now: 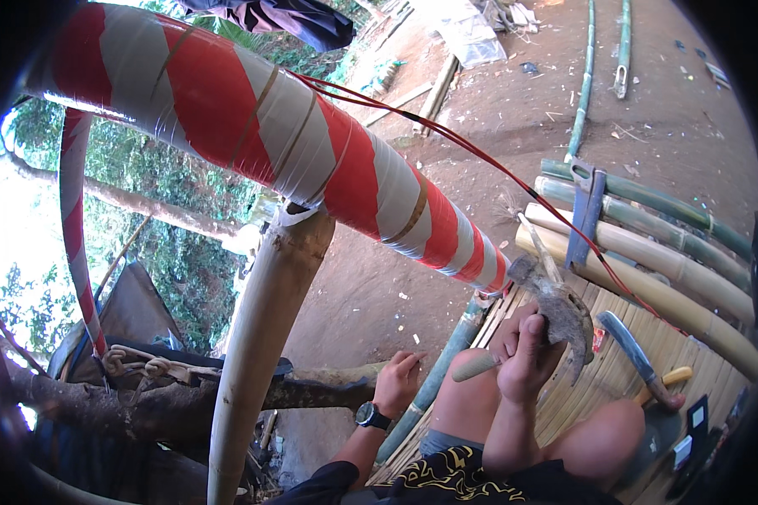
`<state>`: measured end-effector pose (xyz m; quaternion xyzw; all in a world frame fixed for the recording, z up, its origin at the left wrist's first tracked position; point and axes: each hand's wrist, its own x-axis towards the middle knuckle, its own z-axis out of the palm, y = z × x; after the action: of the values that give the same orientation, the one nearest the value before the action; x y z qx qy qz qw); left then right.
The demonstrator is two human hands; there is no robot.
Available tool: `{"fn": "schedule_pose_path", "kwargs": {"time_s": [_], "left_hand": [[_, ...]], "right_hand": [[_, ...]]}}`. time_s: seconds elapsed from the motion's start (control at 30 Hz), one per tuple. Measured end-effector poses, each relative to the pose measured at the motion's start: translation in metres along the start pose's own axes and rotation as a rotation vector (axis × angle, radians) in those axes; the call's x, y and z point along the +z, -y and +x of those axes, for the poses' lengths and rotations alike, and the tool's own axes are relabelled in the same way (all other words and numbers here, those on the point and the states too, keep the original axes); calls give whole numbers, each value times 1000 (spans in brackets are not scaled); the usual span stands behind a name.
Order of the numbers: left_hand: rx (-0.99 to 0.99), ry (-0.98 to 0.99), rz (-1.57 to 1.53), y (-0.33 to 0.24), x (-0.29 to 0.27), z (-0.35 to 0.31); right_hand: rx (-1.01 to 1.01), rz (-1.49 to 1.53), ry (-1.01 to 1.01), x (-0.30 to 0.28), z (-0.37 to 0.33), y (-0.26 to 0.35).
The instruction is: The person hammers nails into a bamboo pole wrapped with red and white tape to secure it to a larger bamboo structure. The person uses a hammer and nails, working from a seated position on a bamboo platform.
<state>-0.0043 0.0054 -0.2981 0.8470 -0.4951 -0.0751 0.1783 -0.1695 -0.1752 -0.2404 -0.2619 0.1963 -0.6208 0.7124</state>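
My right hand is closed around the handle of a hammer, above the bamboo slats by my knees. The hammer's worn, rusty metal head points up and away from me, and the butt of its handle sticks out to the left of my fist. My left hand, with a dark watch on its wrist, is raised beside the green bamboo edge pole. Its fingers are loosely bent and apart, and nothing shows in them. Overhead slants a thick pole wrapped in red and white tape, resting on a bamboo post.
A red cord runs from the wrapped pole down to the right. A blue-grey saw-like tool lies across several bamboo poles. On the slat platform lie a curved blade and a yellow handle. A branch crosses at left.
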Motion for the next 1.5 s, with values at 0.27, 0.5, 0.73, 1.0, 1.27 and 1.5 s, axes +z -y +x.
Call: {"fn": "schedule_pose_path", "kwargs": {"time_s": [0.27, 0.5, 0.73, 1.0, 1.27, 1.5], "left_hand": [[283, -494, 34, -66, -62, 57], [794, -618, 162, -118, -125, 94], [921, -584, 193, -105, -152, 109], [981, -568, 59, -107, -155, 113], [1008, -494, 34, -93, -148, 112], [1046, -538, -11, -92, -155, 109]], "right_hand": [[13, -39, -4, -7, 6, -8], [2, -33, 68, 8, -13, -14], [-20, -22, 189, 27, -32, -12], [-44, -53, 210, 36, -52, -15], [-45, -75, 272, 38, -73, -12], [-49, -178, 264, 45, -83, -9]]}}
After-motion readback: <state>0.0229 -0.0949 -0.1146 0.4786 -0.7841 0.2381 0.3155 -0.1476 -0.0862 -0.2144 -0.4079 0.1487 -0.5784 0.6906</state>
